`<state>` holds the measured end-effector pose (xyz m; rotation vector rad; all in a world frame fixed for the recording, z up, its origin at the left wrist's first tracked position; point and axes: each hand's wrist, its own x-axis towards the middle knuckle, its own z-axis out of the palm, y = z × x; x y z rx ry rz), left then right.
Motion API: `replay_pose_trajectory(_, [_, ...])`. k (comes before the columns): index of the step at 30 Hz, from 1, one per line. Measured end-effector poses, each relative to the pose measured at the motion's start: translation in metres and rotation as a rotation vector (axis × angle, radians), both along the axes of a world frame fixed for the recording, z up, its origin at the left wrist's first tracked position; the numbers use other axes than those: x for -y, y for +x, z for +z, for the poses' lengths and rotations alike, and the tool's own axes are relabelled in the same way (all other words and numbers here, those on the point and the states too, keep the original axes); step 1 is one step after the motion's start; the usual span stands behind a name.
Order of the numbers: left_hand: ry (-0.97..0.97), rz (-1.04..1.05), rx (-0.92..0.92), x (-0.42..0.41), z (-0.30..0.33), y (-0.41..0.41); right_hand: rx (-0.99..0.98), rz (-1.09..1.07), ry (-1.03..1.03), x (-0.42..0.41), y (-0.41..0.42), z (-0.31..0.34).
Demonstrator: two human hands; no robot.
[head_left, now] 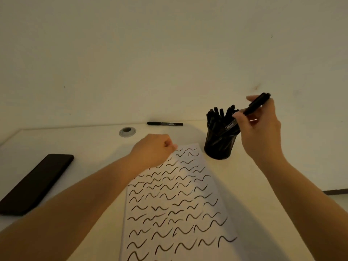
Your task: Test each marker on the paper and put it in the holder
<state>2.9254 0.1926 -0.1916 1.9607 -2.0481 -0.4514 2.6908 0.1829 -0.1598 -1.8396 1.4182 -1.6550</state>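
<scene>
**Crowded holder, 1 marker left out**

A phone point(35, 183) lies near my desk's point(244, 185) left edge. My left hand point(153, 149) rests as a fist, gripping nothing, on the paper's point(180, 204) far corner. 1 marker point(165, 123) lies at the back edge, easy to forget. My right hand point(260, 129) pinches a black marker point(250, 108) above the packed holder point(220, 142) near the right edge; jammed against the others, it could tip the holder.

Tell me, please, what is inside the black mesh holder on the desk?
The holder is packed with black markers standing up, caps above the rim. Their lower ends and exact count are hidden by the mesh.
</scene>
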Motion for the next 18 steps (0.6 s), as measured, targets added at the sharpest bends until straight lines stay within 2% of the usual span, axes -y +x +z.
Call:
replay_pose_trajectory(3, [0.038,0.042,0.142,0.045,-0.008,0.010,0.038,-0.010,0.043,0.018,-0.001,-0.003])
replay_pose_trajectory(6, [0.027,0.036,0.245,0.081,-0.019,0.018,-0.007,0.000,0.111,0.032,0.000,-0.015])
replay_pose_trajectory(10, [-0.092,0.079,0.257,0.113,-0.036,0.027,-0.021,0.010,0.140,0.044,0.002,-0.027])
replay_pose_trajectory(14, [-0.261,0.060,0.349,0.136,-0.049,0.029,-0.044,-0.004,0.102,0.051,0.002,-0.033])
replay_pose_trajectory(18, [-0.259,0.061,0.415,0.155,-0.061,0.031,-0.122,0.018,0.083,0.049,0.005,-0.043])
